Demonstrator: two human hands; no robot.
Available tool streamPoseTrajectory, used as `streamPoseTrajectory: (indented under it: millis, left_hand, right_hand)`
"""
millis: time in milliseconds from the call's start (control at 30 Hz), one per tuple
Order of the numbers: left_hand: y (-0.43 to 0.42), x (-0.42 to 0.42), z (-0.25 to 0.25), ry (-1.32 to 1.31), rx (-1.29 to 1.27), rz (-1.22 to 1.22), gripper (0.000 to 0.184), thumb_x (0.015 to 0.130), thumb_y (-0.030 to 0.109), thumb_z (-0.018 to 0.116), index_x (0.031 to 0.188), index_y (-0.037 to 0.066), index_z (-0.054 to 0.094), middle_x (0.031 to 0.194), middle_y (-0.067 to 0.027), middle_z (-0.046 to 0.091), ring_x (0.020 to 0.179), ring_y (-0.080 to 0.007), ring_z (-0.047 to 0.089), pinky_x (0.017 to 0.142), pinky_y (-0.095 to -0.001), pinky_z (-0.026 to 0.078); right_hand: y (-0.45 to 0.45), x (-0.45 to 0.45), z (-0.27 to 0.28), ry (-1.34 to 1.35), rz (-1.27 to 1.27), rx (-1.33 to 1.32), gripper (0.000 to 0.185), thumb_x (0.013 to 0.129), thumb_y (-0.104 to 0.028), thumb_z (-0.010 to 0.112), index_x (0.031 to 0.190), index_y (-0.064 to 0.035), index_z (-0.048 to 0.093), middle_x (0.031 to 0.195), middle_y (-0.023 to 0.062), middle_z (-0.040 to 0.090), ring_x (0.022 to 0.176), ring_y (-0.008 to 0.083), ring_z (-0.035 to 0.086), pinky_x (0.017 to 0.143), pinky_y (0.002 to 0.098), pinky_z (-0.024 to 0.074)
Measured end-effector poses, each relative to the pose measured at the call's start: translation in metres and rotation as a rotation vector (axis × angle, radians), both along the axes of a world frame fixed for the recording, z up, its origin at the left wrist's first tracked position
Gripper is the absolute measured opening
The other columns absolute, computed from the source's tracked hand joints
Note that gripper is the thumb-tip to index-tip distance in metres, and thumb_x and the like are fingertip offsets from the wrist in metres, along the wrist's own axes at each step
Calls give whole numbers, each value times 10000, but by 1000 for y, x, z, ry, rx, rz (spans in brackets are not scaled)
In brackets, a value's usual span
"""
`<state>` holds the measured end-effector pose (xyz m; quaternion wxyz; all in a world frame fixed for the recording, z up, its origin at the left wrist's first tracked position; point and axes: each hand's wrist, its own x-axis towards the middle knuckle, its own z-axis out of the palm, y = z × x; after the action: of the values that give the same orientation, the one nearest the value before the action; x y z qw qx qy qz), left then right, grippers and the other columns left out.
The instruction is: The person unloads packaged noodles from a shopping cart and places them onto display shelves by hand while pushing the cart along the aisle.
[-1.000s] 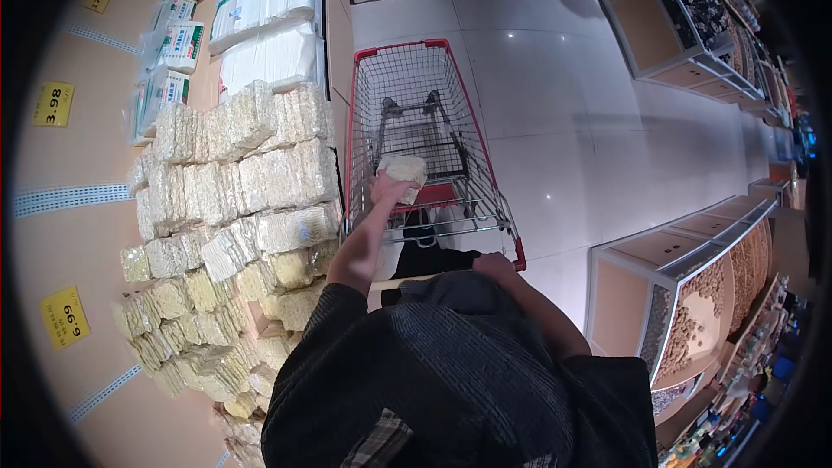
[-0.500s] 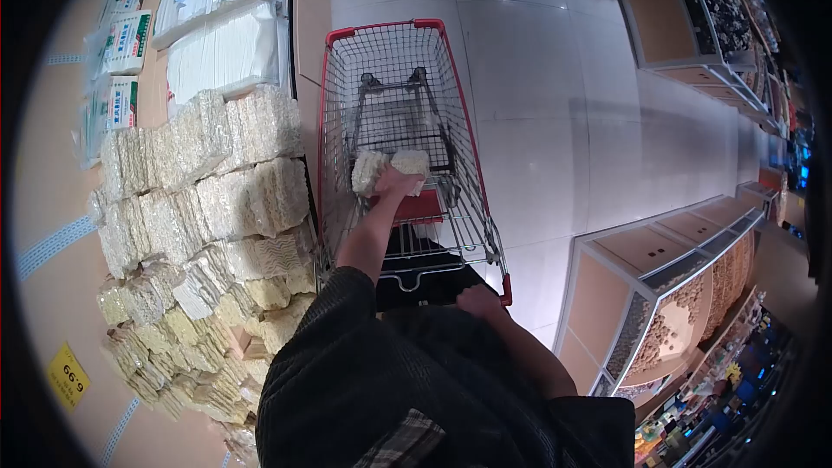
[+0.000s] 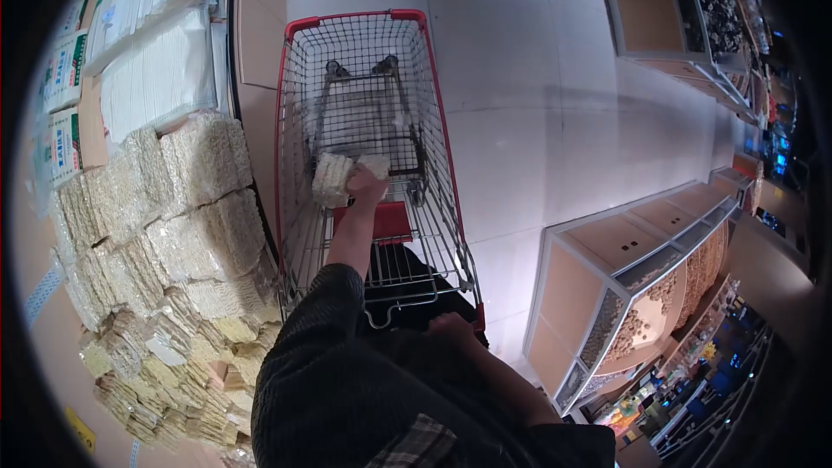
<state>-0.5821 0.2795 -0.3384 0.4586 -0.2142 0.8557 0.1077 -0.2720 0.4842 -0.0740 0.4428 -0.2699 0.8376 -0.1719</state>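
Observation:
Inside the wire shopping cart (image 3: 283,104), my left hand (image 3: 367,184) is wrapped on a pale noodle pack (image 3: 374,165). A second noodle pack (image 3: 332,178) lies just left of it, near the cart's left side. Both packs are close to the red panel (image 3: 392,222) at the cart's rear. My right hand (image 3: 452,326) is closed at the right end of the cart's handle area, by the red corner piece; what it grips is mostly hidden.
Stacked noodle packs (image 3: 212,234) fill the display on the left, with white noodle packages (image 3: 160,78) beyond. Tiled floor (image 3: 511,121) runs right of the cart. Wooden display bins (image 3: 641,251) stand at the right, with another cabinet (image 3: 650,9) farther up.
My left hand has moved slightly left in the view, still at the pack in the cart. The second pack, hidden or unclear at first, now shows plainly. The view has shifted over the cart and display.

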Motion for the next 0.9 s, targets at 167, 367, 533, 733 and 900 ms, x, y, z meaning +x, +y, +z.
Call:
streamPoseTrajectory:
  millis: [167, 367, 533, 733, 900]
  left_hand:
    - [10, -8, -1, -26, 43, -3, 1154, 768, 698, 709, 1559, -14, 263, 1546, -252, 421, 1389, -382, 501, 1057, -511, 481]
    - [14, 10, 15, 111, 246, 203, 1138, 796, 618, 729, 1593, 6, 195, 1584, -272, 319, 1309, -449, 556, 1027, -500, 508]
    - [-7, 67, 53, 391, 370, 178, 1042, 835, 417, 787, 1572, 8, 175, 1636, -248, 191, 1332, -467, 519, 1070, -514, 491]
    - [-81, 98, 174, 740, 532, 103, 804, 822, 267, 818, 1458, -9, 410, 1426, -287, 492, 1270, -463, 555, 1008, -509, 505]
    - [-155, 151, 231, 657, 392, -243, 546, 830, 372, 794, 1214, 18, 637, 1148, -249, 677, 1166, -441, 615, 973, -510, 497]
  right_hand:
    - [9, 9, -16, 39, 35, 17, 396, 976, -445, 581, 796, -106, 676, 749, 93, 693, 751, 261, 722, 610, 396, 578]
    - [3, -1, -2, 114, 2, -2, 344, 955, -392, 604, 753, -117, 640, 716, 80, 676, 717, 250, 714, 589, 397, 562]
    - [8, -1, 1, 266, -85, -98, 285, 918, -329, 628, 715, -130, 619, 686, 73, 654, 696, 249, 703, 594, 390, 543]
    - [2, -11, -4, 85, 72, 60, 173, 873, -210, 630, 760, -91, 685, 805, 128, 729, 796, 305, 743, 689, 436, 592]
    - [-2, -19, 5, 40, 98, 98, 189, 882, -193, 607, 876, -67, 749, 928, 161, 764, 893, 348, 759, 773, 465, 611]
